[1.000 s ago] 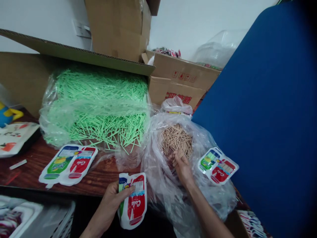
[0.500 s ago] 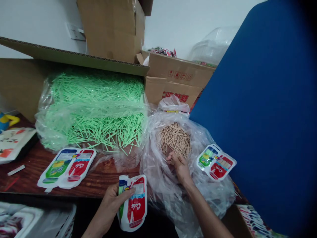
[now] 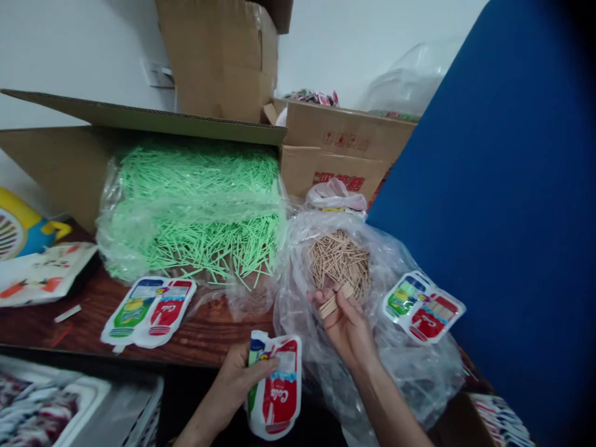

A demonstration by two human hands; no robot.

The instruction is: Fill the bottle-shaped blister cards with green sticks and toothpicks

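My left hand (image 3: 246, 379) pinches a red, green and white cola pouch (image 3: 280, 388) over the front edge of the table. A small bundle of brown sticks (image 3: 336, 300) lies between the thumb and fingers of my right hand (image 3: 347, 320), which is turned partly palm-up. Just beyond it, a pile of brown sticks (image 3: 342, 261) fills an open clear bag (image 3: 298, 310). Another pouch (image 3: 423, 307) rests on the right side of that bag. One more pouch (image 3: 149, 311) lies flat on the dark wooden table (image 3: 209, 329) at the left.
Green sticks (image 3: 200, 236) in clear plastic spill from a cardboard box (image 3: 186, 121) at the back left. A blue panel (image 3: 484, 205) stands at the right. Behind the bag is a printed carton (image 3: 344, 143). A white tray (image 3: 95, 397) sits low at the left front.
My right hand has turned palm-up and drawn slightly back from the pile, showing the brown sticks in its fingers. The whole view has shifted, with things appearing further right.
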